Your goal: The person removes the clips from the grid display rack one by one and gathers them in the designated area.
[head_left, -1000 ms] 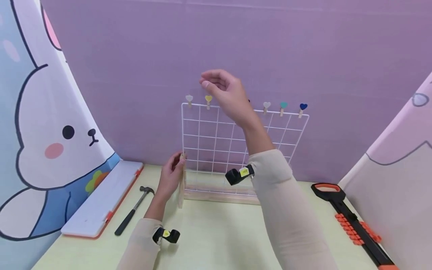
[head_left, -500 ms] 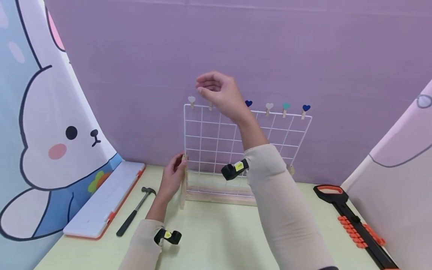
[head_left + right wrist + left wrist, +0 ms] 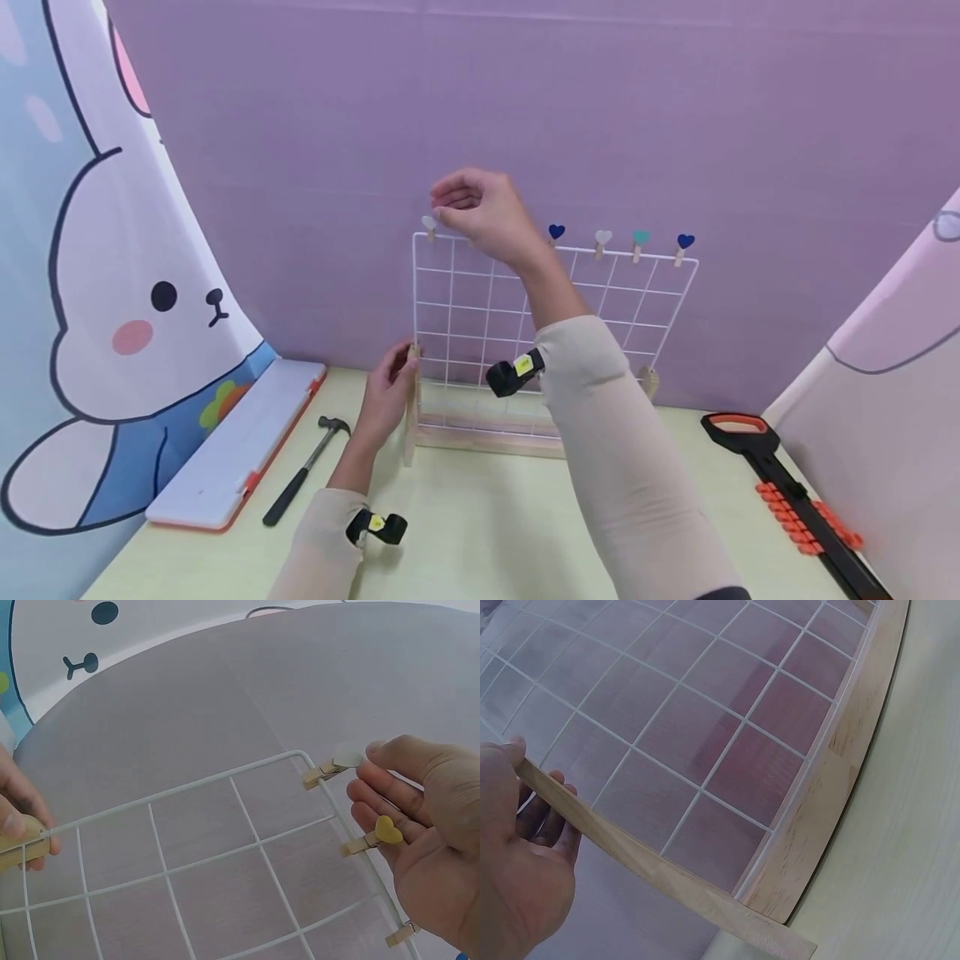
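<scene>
Head view: right hand (image 3: pixel 480 212) slid toward nine o'clock, white clip (image 3: pixel 429 223) now within reach, fingers parted, holding nothing; left hand (image 3: pixel 386 396) grips wooden post (image 3: pixel 411 421).

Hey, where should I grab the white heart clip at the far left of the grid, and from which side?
Probably pinch the white heart clip at its heart end, coming from above. Its wooden body grips the top of the grid, while the heart end sticks up past it. The right hand is close beside that end.
</scene>
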`<action>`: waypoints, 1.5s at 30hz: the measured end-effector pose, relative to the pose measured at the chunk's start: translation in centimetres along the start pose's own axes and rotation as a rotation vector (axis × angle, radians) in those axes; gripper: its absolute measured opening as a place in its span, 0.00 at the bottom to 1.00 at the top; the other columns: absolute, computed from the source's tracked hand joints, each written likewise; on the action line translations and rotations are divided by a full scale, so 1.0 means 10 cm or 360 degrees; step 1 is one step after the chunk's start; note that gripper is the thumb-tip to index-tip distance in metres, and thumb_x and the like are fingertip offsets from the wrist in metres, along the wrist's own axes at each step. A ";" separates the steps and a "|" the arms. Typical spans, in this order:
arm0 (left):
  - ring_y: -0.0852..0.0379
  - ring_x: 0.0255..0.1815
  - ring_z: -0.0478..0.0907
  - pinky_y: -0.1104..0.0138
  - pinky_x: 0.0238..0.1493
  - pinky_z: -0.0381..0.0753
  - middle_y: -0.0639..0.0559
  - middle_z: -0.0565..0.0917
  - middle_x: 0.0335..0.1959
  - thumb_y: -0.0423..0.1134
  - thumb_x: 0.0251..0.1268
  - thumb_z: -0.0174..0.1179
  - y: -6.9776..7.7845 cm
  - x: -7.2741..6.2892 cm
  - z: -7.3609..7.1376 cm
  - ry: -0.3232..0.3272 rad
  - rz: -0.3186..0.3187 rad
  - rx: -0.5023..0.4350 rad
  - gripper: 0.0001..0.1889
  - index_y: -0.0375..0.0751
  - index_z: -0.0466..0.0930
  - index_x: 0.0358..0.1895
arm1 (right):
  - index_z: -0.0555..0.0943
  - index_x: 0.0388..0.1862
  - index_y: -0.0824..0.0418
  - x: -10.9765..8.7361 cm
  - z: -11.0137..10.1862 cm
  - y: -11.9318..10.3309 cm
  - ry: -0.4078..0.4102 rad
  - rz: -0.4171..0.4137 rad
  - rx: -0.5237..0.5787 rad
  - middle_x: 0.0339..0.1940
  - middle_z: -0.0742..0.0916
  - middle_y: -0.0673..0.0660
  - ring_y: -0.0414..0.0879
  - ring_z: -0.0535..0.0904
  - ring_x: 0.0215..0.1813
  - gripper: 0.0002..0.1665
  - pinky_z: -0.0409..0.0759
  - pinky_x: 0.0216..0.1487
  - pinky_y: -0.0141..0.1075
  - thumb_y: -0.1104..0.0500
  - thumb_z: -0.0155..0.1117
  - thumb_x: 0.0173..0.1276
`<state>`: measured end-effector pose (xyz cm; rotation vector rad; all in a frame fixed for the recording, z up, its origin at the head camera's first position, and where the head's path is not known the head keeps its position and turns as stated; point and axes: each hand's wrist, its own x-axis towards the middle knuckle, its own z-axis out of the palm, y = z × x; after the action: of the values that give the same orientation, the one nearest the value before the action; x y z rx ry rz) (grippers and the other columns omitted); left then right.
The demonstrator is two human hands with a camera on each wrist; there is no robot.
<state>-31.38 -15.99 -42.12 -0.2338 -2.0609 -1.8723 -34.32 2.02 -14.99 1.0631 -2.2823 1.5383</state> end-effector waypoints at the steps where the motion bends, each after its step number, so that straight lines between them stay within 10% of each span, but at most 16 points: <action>1: 0.50 0.66 0.75 0.80 0.58 0.75 0.41 0.80 0.68 0.43 0.82 0.53 0.00 0.00 0.00 -0.0001 0.0001 -0.0004 0.23 0.44 0.70 0.74 | 0.83 0.56 0.70 0.00 0.00 0.01 -0.0008 0.0014 -0.0017 0.51 0.89 0.65 0.47 0.86 0.50 0.16 0.85 0.54 0.33 0.67 0.68 0.70; 19: 0.56 0.63 0.76 0.82 0.59 0.74 0.40 0.80 0.68 0.43 0.83 0.52 0.02 -0.01 0.03 -0.0018 0.0025 -0.0017 0.23 0.41 0.70 0.74 | 0.90 0.46 0.61 -0.03 0.03 -0.02 -0.0017 0.0154 -0.0298 0.43 0.92 0.58 0.43 0.87 0.43 0.09 0.82 0.44 0.31 0.61 0.71 0.69; 36: 0.48 0.68 0.74 0.81 0.58 0.75 0.40 0.78 0.69 0.46 0.82 0.53 0.00 -0.01 0.03 -0.0037 0.0030 -0.0039 0.24 0.43 0.69 0.74 | 0.90 0.41 0.59 -0.05 0.05 0.01 0.0067 0.0175 -0.0224 0.39 0.92 0.56 0.56 0.88 0.50 0.05 0.83 0.44 0.33 0.62 0.73 0.68; 45: 0.50 0.67 0.73 0.82 0.58 0.74 0.40 0.78 0.70 0.46 0.83 0.52 0.01 0.00 0.02 -0.0034 0.0026 -0.0025 0.25 0.42 0.68 0.75 | 0.90 0.42 0.58 -0.03 0.05 0.02 0.0186 0.0173 -0.0069 0.40 0.92 0.54 0.46 0.87 0.45 0.06 0.84 0.47 0.33 0.59 0.74 0.69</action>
<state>-31.39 -15.73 -42.03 -0.2745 -2.0525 -1.8852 -34.12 1.78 -15.52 0.8281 -2.3165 1.5397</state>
